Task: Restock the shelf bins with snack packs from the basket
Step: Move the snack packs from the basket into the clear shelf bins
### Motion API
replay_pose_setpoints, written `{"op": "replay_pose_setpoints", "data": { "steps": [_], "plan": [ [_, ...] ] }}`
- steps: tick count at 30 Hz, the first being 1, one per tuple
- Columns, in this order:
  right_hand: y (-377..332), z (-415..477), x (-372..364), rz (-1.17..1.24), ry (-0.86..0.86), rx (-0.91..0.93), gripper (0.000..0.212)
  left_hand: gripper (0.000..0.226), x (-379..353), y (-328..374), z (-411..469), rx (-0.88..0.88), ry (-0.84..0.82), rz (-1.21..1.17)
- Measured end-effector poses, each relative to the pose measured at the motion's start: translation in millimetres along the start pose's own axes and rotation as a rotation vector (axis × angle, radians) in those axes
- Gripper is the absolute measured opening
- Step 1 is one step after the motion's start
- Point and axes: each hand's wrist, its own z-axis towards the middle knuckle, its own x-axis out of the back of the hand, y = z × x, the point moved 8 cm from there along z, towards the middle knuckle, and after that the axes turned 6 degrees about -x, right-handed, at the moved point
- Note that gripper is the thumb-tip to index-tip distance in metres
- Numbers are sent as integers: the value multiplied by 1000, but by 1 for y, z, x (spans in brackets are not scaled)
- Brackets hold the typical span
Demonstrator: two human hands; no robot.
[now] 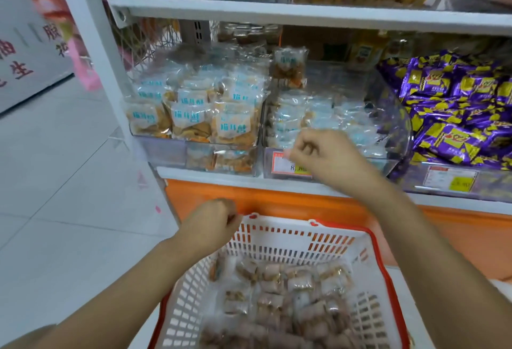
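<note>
White plastic lattice with a red rim makes up the basket (279, 220), and the left hand (213, 224) sits at its far left corner with fingers curled tight. The back of the hand hides the fingertips, so I cannot tell whether they actually grip the rim. The right hand (327, 156) is raised in front of the middle bin (374, 163), fingers curled inward with the thumb tip near the forefinger, and nothing shows between them. It partly covers the red and yellow price label (288, 167) on the bin's clear front wall.

The snack packs (277, 301) lie heaped in the basket bottom: small crinkly clear wrappers over brownish pieces, blurred, and the near end of the basket is cut off by the frame edge. The middle bin holds pale, glossy packs (318, 116) with print too smeared to read, and one pack (289, 67) stands upright at the back. The left bin (163, 152) is clear acrylic, full of transparent bags (232, 127) of orange-tan pieces under blue-lettered white labels. To the right, shiny purple and yellow foil packs (448, 138) pile up, running out of view. Below the white shelf edge (221, 175) runs a smooth orange panel (277, 202)
</note>
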Motion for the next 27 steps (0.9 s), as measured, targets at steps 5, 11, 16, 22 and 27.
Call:
{"op": "replay_pose_setpoints", "data": {
  "steps": [5,11,16,22,27],
  "plan": [
    [59,-39,-134,-11,-376,-123,20,39,-53,-67,-46,309,-334,179],
    [149,-62,-283,-142,-580,-373,56,33,-82,-103,-76,367,-565,149],
    [170,-65,-359,-270,-467,-291,81,30,-90,-103,-67,310,-565,213],
    [180,-53,-387,-201,-325,-376,55,26,-87,-106,-50,286,-535,281],
    [180,-60,-400,-117,-421,-254,41,9,-92,-110,-46,259,-547,310]
  ]
}}
